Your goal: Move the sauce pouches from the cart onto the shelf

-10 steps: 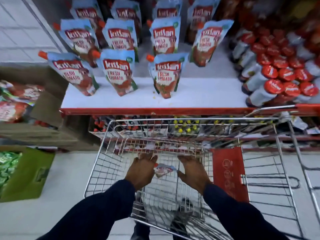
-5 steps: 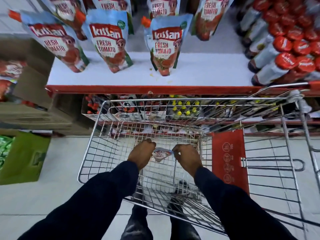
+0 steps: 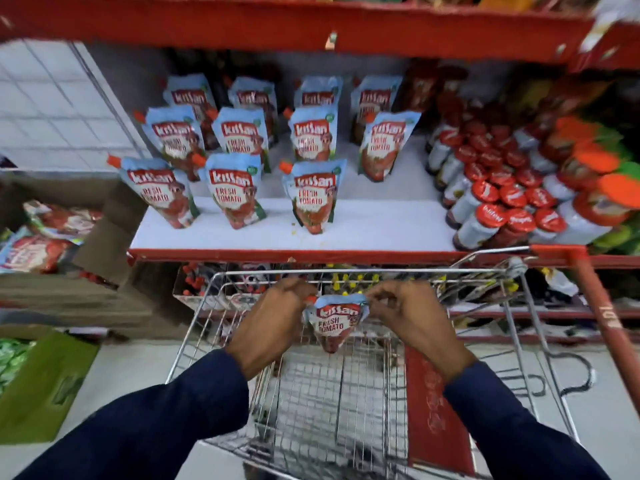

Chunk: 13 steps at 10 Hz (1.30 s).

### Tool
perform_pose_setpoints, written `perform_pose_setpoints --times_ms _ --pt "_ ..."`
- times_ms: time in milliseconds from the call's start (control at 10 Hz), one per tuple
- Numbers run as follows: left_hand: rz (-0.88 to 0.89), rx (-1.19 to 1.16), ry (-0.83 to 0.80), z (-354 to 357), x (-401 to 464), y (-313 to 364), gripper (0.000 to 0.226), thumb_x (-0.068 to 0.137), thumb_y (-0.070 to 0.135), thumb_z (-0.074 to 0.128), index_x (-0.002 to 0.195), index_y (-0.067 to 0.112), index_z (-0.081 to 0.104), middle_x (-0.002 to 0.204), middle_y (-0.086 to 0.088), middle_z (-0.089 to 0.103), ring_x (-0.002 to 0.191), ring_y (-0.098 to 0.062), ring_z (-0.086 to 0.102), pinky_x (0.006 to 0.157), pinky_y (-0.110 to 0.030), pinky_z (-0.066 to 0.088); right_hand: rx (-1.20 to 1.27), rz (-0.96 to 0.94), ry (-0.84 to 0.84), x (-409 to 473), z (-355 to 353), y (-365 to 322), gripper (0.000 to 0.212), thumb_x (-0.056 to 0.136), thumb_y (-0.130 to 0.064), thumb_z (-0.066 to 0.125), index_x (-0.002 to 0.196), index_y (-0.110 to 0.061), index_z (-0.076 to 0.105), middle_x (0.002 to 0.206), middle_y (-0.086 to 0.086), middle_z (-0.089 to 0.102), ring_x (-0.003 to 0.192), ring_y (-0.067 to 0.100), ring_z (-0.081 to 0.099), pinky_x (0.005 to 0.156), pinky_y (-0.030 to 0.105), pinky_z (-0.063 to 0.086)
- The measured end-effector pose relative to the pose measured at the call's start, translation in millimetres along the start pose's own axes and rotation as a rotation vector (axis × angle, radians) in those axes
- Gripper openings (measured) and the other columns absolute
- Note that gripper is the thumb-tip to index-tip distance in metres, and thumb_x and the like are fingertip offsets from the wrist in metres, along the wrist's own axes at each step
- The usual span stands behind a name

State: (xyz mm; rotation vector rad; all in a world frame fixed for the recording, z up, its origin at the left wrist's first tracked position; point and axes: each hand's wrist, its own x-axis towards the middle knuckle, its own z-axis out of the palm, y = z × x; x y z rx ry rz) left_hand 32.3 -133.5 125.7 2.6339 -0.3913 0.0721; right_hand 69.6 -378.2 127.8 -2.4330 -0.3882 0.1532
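A blue and red tomato sauce pouch (image 3: 335,323) hangs upright over the wire cart (image 3: 349,403), just below its far rim. My left hand (image 3: 273,323) pinches its top left corner by the orange cap. My right hand (image 3: 412,323) pinches its top right corner. Several like pouches (image 3: 313,195) stand in rows on the white shelf (image 3: 374,230) straight ahead, with a bare strip of shelf at the front right. The cart's basket shows no other pouches.
Red-capped bottles (image 3: 498,209) crowd the shelf's right end. A red shelf (image 3: 311,26) hangs above. Left of the shelf sit a cardboard box of pouches (image 3: 52,237) and a green carton (image 3: 45,386) on the floor. The cart's red handle (image 3: 602,306) is at right.
Both hands have lifted the pouch from deep in the cart's basket up to its far rim, and it now hangs upright. My view has tilted upward toward the shelf.
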Motion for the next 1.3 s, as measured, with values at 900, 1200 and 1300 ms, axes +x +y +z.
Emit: perform_pose_setpoints --times_ms 900,1200,1300 --pt "-0.004 0.031 0.32 -25 235 69 0.033 0.081 -0.014 0.064 0.102 0.008 0.075 0.096 -0.016 0.073 0.086 -0.034 0.065 0.072 -0.027 0.042 0.018 -0.021 0.368 159 -141 44 0.009 0.081 -0.006 0.07 0.08 -0.009 0.078 0.078 0.004 0.078 0.059 0.003 0.059 0.055 0.002 0.036" --pt "-0.036 0.03 0.273 -15 239 64 0.03 0.087 -0.01 0.062 0.111 0.005 0.071 0.103 -0.017 0.071 0.088 -0.034 0.066 0.073 -0.037 0.052 0.034 0.001 0.402 165 -131 49 0.007 0.081 -0.008 0.072 0.08 -0.01 0.078 0.08 0.004 0.078 0.064 0.013 0.068 0.064 0.018 0.051" --pt "-0.032 0.021 0.259 -17 235 67 0.029 0.087 -0.013 0.059 0.105 0.005 0.071 0.095 -0.017 0.072 0.082 -0.035 0.066 0.066 -0.032 0.046 0.052 0.035 0.384 164 -132 50 0.007 0.081 -0.01 0.073 0.085 -0.009 0.078 0.085 0.005 0.079 0.064 0.008 0.065 0.058 0.0 0.04"
